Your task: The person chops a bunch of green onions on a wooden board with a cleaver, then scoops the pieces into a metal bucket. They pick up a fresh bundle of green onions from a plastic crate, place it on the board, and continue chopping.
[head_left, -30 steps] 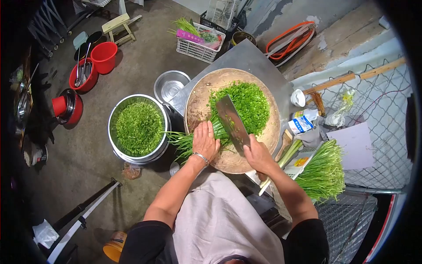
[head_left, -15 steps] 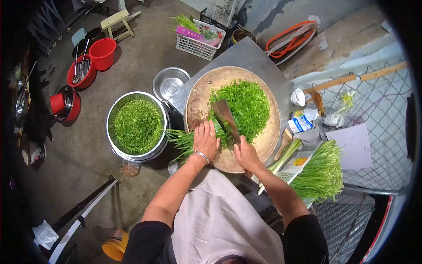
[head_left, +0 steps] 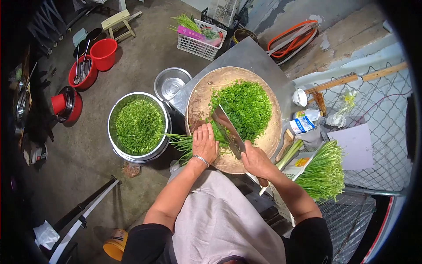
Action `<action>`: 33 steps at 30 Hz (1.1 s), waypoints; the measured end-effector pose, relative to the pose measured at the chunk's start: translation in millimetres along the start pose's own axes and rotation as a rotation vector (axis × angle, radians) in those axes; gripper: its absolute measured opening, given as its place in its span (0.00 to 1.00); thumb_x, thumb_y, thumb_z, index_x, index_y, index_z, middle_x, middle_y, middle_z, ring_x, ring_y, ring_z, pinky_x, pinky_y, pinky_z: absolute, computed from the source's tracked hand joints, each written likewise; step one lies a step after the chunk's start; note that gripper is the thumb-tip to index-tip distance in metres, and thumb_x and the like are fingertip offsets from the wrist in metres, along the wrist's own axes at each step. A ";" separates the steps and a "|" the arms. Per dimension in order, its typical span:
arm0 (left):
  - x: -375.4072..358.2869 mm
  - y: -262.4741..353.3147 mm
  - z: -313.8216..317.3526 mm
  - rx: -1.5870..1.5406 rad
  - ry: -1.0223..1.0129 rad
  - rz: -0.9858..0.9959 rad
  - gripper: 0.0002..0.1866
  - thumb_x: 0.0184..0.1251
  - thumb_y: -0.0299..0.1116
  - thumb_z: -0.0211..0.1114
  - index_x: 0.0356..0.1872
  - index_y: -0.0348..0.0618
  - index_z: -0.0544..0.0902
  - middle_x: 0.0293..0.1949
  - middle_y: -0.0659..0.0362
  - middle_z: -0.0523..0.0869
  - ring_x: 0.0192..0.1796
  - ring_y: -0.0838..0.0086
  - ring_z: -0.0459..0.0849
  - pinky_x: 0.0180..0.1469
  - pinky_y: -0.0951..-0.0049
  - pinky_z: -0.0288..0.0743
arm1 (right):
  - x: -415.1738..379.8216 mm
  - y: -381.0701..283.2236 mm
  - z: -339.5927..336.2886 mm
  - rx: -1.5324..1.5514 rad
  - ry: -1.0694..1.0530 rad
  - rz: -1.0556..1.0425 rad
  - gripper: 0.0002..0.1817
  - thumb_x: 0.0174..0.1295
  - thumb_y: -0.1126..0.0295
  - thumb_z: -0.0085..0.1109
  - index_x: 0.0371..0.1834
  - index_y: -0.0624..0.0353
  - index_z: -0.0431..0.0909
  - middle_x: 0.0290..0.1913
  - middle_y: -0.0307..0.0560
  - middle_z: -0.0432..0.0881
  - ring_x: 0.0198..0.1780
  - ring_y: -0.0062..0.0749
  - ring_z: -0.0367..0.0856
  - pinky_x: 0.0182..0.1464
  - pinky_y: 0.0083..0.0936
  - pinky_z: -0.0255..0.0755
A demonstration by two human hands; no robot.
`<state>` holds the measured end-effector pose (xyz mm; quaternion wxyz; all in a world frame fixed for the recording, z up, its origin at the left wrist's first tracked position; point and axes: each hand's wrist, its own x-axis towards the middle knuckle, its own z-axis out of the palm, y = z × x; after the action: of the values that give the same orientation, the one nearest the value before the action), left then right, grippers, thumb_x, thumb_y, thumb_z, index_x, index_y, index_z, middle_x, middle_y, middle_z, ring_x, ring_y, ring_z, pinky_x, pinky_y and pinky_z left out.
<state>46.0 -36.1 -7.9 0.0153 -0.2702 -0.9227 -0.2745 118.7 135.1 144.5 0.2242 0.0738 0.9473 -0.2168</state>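
A round wooden chopping board (head_left: 203, 94) carries a heap of chopped greens (head_left: 248, 105). My left hand (head_left: 205, 143) presses a bunch of long green chives (head_left: 181, 143) onto the board's near left side, their far ends sticking out past the rim. In my right hand (head_left: 255, 159) is the handle of a cleaver (head_left: 228, 131), its broad blade tilted between the bunch and the heap, with green bits stuck to it. Whether the edge touches the board is hidden. Left of the board stands a metal pot (head_left: 112, 141) full of chopped greens (head_left: 138, 125).
A basket (head_left: 291, 173) heaped with whole chives (head_left: 323, 171) stands at the right, near a wooden-handled brush (head_left: 285, 143). An empty metal basin (head_left: 171, 83) sits behind the pot. Red buckets (head_left: 103, 55), a stool (head_left: 116, 20) and a vegetable crate (head_left: 195, 46) are farther back.
The cleaver has shifted slightly right and down and its blade face has turned more into view. My right hand has moved right with it. My left hand stays on the chives.
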 end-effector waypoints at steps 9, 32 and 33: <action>-9.8 8.2 -5.5 0.063 -0.069 0.008 0.61 0.48 0.56 0.79 0.76 0.25 0.59 0.69 0.40 0.68 0.69 0.48 0.69 0.73 0.52 0.61 | 39.3 41.1 54.1 0.057 0.219 -0.093 0.17 0.74 0.63 0.53 0.53 0.65 0.64 0.27 0.69 0.83 0.32 0.71 0.83 0.37 0.62 0.74; 29.9 4.9 4.4 -0.356 0.353 0.120 0.14 0.60 0.18 0.68 0.48 0.38 0.83 0.48 0.49 0.85 0.51 0.50 0.84 0.54 0.57 0.80 | -6.1 27.6 -45.7 -0.054 0.038 -0.074 0.14 0.72 0.66 0.51 0.48 0.68 0.64 0.30 0.73 0.82 0.35 0.74 0.82 0.41 0.62 0.74; 30.0 5.1 3.7 -0.366 0.350 0.123 0.14 0.60 0.18 0.69 0.47 0.38 0.82 0.47 0.49 0.85 0.50 0.50 0.84 0.53 0.57 0.79 | -1.7 31.6 -40.0 -0.064 0.026 -0.079 0.14 0.72 0.66 0.51 0.48 0.69 0.64 0.30 0.73 0.82 0.35 0.74 0.82 0.41 0.62 0.74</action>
<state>23.4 -15.9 -3.2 0.1423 -0.2724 -0.8229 -0.4779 112.0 181.0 165.6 0.2056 0.0318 0.9587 -0.1940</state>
